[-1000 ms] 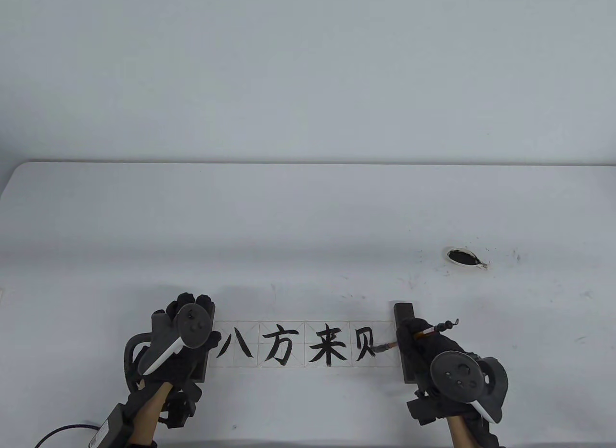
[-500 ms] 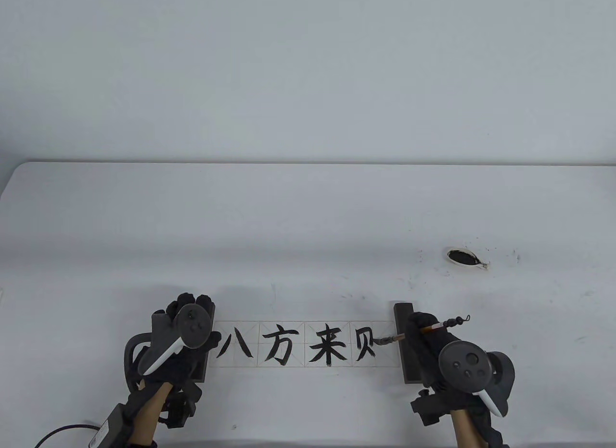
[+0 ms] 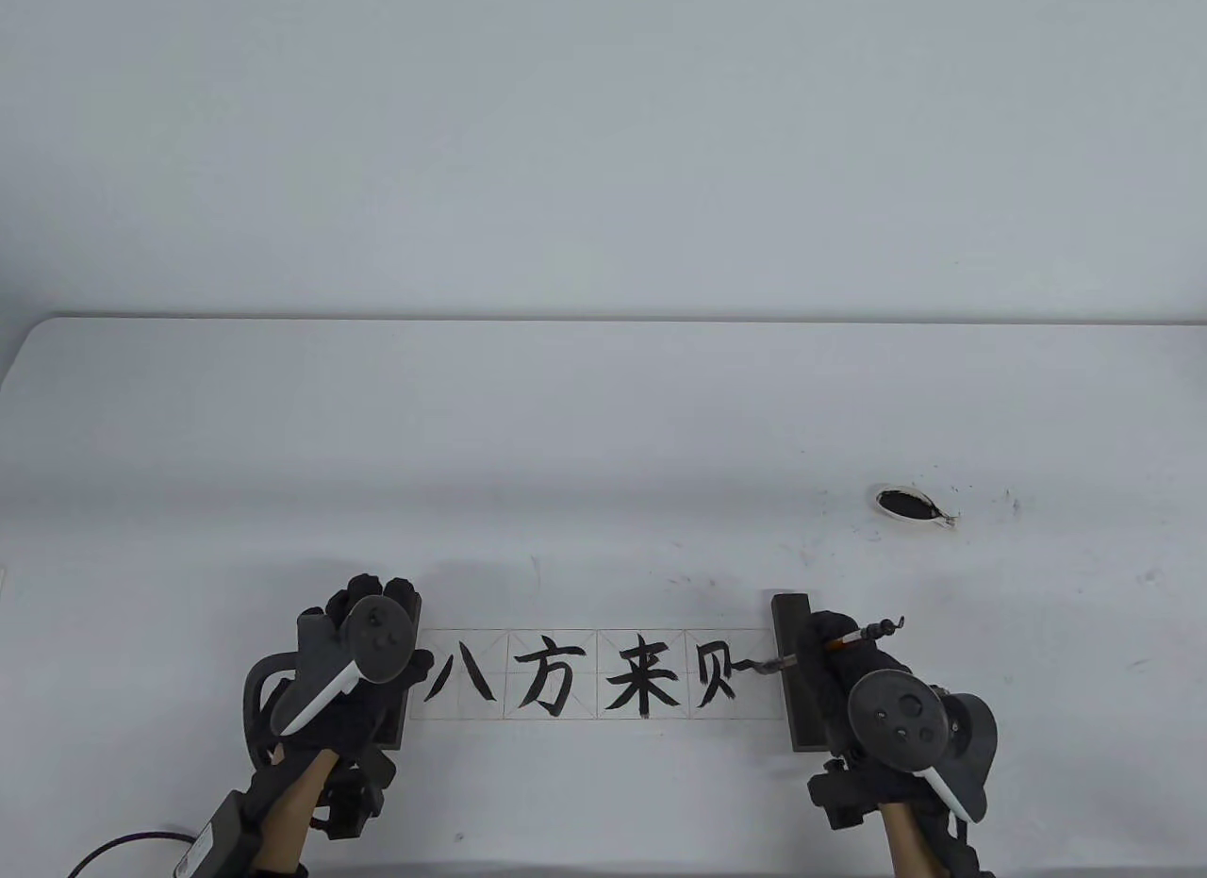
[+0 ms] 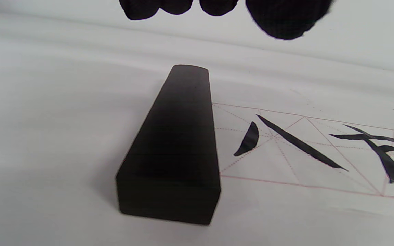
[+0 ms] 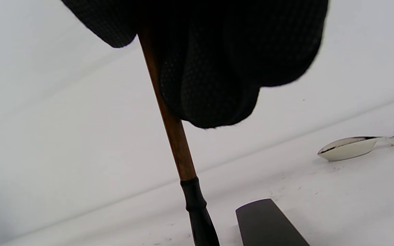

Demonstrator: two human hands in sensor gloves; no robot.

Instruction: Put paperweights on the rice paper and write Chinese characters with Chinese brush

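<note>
The right hand (image 3: pixel 830 666) grasps the Chinese brush (image 3: pixel 801 656), its gloved fingers (image 5: pixel 217 85) wrapped round the brown shaft well above the black ferrule, so the tip works out beyond the fist, over the last cell of the rice paper (image 3: pixel 603 675). That cell holds a half-built fourth character (image 3: pixel 715 675), with a short fresh stroke just off the brush tip. The right paperweight (image 3: pixel 790 670) lies directly under the gripping hand, touching or nearly touching it; I cannot tell which. My chief worry is this closeness: a wrist dropped a little could nudge the weight and free that end of the sheet, and thin paper dragged by a wet tip would wrinkle or smear. A second risk is the grip itself, since it sits high on the shaft and the brush leans steeply toward the paper; any wobble is magnified at the tip, and the next stroke may land thick or run into the ink beside it. The left hand (image 3: pixel 349 670) hangs over the left paperweight (image 4: pixel 173 147), fingers (image 4: pixel 286 17) relaxed and grasping nothing, whether it actually presses the block is hidden. If it lifts, that end depends on the weight alone. The ink dish (image 3: pixel 910 505) sits far out beyond the right hand, past the weight, so a reload means carrying a loaded tip over bare table (image 3: pixel 603 425), where specks already show, and a drip on the way back could fall on the finished characters.
</note>
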